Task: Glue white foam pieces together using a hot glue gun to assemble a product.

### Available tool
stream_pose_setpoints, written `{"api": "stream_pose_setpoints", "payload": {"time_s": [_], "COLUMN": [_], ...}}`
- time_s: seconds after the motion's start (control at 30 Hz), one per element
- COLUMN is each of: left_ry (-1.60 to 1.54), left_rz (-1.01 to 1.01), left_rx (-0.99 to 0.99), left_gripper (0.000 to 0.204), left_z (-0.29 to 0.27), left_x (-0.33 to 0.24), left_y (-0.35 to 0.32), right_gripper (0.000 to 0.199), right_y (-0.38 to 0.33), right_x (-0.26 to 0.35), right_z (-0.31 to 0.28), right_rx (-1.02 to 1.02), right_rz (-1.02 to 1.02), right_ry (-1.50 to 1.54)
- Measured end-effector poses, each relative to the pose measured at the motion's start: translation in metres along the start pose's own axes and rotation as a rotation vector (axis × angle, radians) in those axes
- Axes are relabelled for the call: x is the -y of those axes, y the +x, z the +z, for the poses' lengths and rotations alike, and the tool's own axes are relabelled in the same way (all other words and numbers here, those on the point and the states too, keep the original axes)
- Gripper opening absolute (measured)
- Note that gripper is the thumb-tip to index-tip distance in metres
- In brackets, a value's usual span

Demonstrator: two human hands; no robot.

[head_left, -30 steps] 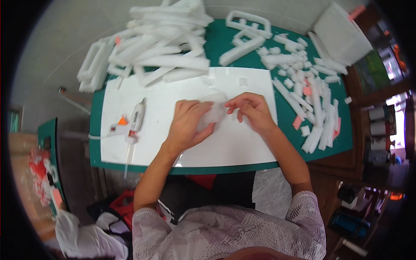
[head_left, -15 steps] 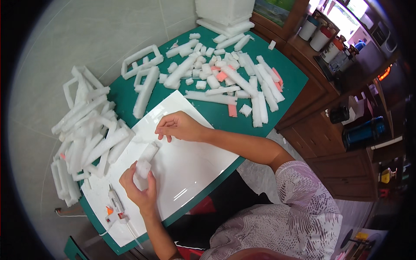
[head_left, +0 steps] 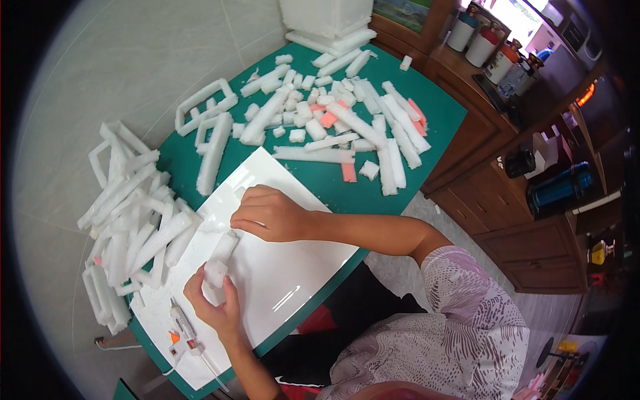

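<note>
Right hand [head_left: 270,215]: has curled; contents, I can't tell.
Desk [head_left: 427,175]: green, beneath both.
Wall [head_left: 167,60]: tiled, beyond them.
Left hand [head_left: 219,312]: half-open, grasping foam block [head_left: 215,273].

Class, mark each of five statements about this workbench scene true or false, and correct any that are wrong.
1. The left hand holds a white foam block. True.

2. The glue gun lies to the right of both hands. False: it lies to the left of the left hand, on the white board.

3. The right hand is over the white board. True.

4. Every loose piece on the green tabletop is white. False: a few are pink, such as the pink piece nearest the board.

5. A heap of white strips and frames is to the left of both hands. True.
</note>
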State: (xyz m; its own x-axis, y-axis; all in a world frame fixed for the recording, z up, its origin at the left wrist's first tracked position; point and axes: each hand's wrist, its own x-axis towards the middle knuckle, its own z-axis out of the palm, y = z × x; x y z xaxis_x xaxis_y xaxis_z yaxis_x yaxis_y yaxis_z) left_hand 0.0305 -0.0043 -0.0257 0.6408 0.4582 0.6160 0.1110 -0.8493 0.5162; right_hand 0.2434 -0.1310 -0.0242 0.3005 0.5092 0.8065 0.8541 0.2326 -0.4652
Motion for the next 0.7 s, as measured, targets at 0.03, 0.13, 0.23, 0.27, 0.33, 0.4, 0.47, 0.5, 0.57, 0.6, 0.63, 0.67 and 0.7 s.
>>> {"api": "stream_pose_setpoints", "payload": {"time_s": [0.03, 0.13, 0.23, 0.27, 0.33, 0.4, 0.47, 0.5, 0.57, 0.6, 0.63, 0.67, 0.7], "left_ry": [-0.01, -0.013, -0.017, -0.02, -0.022, -0.013, -0.007, -0.002, 0.001, 0.001, 0.002, -0.01, -0.021], "left_rz": [-0.003, -0.022, -0.031, -0.03, -0.03, -0.031, -0.028, -0.025, -0.022, -0.018, -0.019, -0.021, -0.022], "left_rx": [0.005, 0.002, -0.015, -0.012, -0.009, 0.003, -0.005, -0.013, -0.016, -0.019, -0.019, -0.018, -0.017], "left_gripper": [0.045, 0.045, 0.045, 0.045, 0.045, 0.045, 0.046, 0.046, 0.046, 0.046, 0.046, 0.045, 0.045], "left_z": [0.0, 0.001, 0.002, 0.001, 0.001, 0.001, 0.001, 0.001, 0.0, 0.0, 0.0, 0.001, 0.002], "left_x": [0.0, -0.004, -0.003, -0.004, -0.004, -0.004, -0.005, -0.005, -0.005, -0.005, -0.005, -0.004, -0.003], "left_y": [0.001, 0.003, 0.004, 0.003, 0.003, 0.002, 0.003, 0.003, 0.003, 0.003, 0.003, 0.002, 0.002], "right_gripper": [0.011, 0.01, 0.01, 0.012, 0.013, 0.014, 0.015, 0.015, 0.015, 0.015, 0.015, 0.016, 0.016], "right_y": [0.001, 0.008, 0.009, 0.008, 0.008, 0.007, 0.006, 0.006, 0.006, 0.006, 0.006, 0.006, 0.006], "right_x": [0.003, 0.02, 0.027, 0.027, 0.027, 0.026, 0.025, 0.025, 0.025, 0.025, 0.026, 0.026, 0.027], "right_z": [-0.001, -0.011, -0.016, -0.017, -0.018, -0.019, -0.018, -0.018, -0.018, -0.018, -0.019, -0.019, -0.019], "right_rx": [0.006, -0.047, -0.054, -0.046, -0.047, -0.047, -0.045, -0.046, -0.046, -0.045, -0.044, -0.044, -0.043], "right_rz": [-0.002, -0.163, -0.209, -0.216, -0.236, -0.255, -0.272, -0.273, -0.292, -0.293, -0.289, -0.283, -0.282], "right_ry": [0.017, -0.189, -0.28, -0.288, -0.289, -0.295, -0.264, -0.26, -0.243, -0.241, -0.237, -0.233, -0.232]}}
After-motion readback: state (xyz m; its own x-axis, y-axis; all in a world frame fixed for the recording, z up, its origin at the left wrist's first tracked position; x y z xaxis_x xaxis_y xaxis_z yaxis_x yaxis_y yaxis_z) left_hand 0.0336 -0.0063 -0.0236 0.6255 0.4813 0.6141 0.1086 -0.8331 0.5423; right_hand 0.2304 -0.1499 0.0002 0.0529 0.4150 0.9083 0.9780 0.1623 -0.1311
